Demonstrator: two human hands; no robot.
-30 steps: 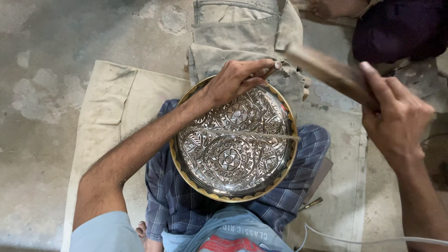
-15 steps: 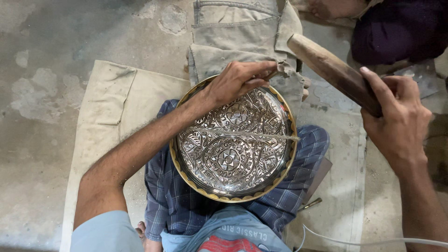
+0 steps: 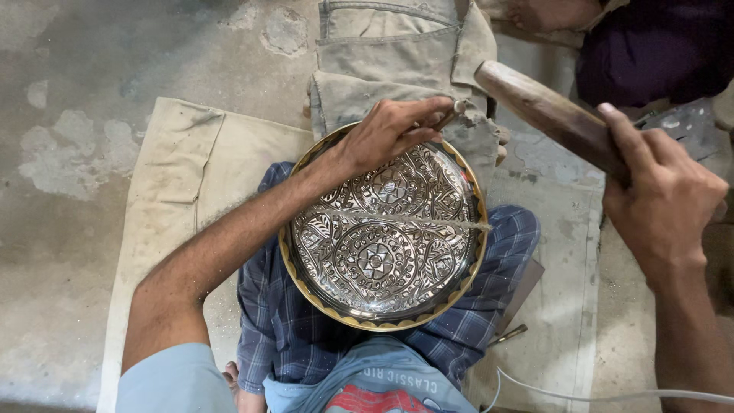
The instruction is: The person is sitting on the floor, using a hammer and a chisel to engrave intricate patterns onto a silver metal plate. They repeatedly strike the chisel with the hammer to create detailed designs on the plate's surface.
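My left hand rests on the far rim of a big round metal plate. My fingers are pinched tight around a thin metal punch, with its tip at the plate's far right edge. The plate is shiny, full of carved flowers and leaves, with a gold rim. It lies on my lap, on my blue checked cloth. My right hand is up on the right, squeezed shut around a wooden mallet. The mallet's thick end points far and left, close to the punch but not touching it. A tan cloth lies on the grey floor under me.
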